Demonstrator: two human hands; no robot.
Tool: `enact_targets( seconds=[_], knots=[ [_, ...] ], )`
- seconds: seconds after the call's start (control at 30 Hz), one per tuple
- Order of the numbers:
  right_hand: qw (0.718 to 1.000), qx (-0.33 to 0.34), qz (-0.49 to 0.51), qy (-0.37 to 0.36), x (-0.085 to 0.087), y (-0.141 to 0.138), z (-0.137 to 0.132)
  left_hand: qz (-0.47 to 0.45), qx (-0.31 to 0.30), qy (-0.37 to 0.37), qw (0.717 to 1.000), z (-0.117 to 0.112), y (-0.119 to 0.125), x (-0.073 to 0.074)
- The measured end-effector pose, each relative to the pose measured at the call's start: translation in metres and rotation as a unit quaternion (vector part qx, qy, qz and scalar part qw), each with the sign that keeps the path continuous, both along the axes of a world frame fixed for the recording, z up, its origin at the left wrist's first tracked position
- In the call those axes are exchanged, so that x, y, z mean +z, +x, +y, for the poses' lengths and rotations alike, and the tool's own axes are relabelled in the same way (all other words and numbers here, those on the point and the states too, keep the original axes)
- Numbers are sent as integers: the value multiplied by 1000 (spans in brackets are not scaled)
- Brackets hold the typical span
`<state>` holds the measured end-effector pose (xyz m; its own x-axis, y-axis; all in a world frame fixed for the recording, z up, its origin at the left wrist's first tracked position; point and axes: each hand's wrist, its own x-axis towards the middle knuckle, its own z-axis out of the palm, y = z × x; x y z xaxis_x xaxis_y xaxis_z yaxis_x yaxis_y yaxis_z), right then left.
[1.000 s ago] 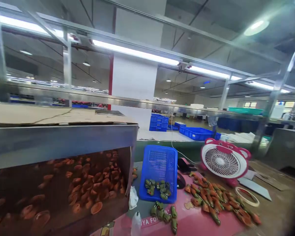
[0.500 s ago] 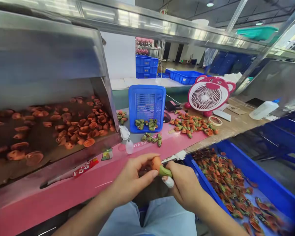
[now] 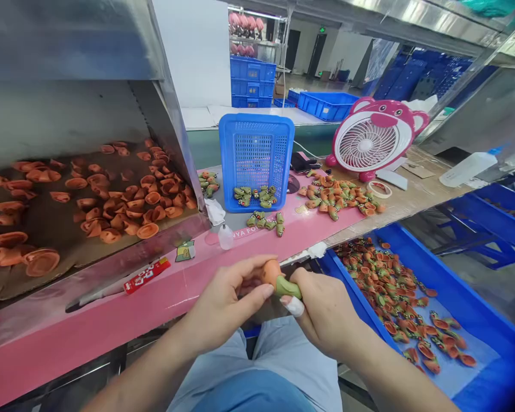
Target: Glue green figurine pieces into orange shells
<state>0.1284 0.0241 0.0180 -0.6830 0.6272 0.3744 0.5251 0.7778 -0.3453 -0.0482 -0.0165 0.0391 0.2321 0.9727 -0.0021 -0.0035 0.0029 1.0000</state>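
Both my hands hold a small orange-and-green molded piece (image 3: 280,281) above my lap. My left hand (image 3: 229,303) pinches its orange end, and my right hand (image 3: 324,309) grips its green part. A white wrap (image 3: 293,306) covers one right fingertip. Beyond them, a pink-topped bench edge (image 3: 206,280) carries small green-and-orange pieces (image 3: 261,220) beside a blue mesh basket (image 3: 256,160). Loose orange pieces (image 3: 124,206) lie in a cardboard-lined metal bin to my left. More finished pieces (image 3: 395,303) fill a blue crate (image 3: 360,292) to my lower right.
A pile of orange-green pieces (image 3: 337,194) lies on the bench near a pink bear-shaped fan (image 3: 371,140). A small plastic bottle (image 3: 225,237), a red packet (image 3: 146,275), a tape roll (image 3: 380,189) and a white bottle (image 3: 467,169) are nearby. Stacked blue crates stand behind.
My view has swung down from the ceiling lights to the bench and my lap. My hands have come into view, holding the piece, and they have barely shifted over the last half second.
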Motion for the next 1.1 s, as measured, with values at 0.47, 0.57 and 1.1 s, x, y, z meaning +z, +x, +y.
enact_targets(
  seconds=[0.47,0.57,1.1],
  knots=[
    [996,26,28,-75,-2,-6,3,-32,9,-30,999,3,-2,-13],
    [994,25,34,-100,-4,-7,4,-26,9,-39,999,4,-2,-15],
    [986,28,153,-63,-10,-9,4,129,131,145,972,-4,10,-38]
  ],
)
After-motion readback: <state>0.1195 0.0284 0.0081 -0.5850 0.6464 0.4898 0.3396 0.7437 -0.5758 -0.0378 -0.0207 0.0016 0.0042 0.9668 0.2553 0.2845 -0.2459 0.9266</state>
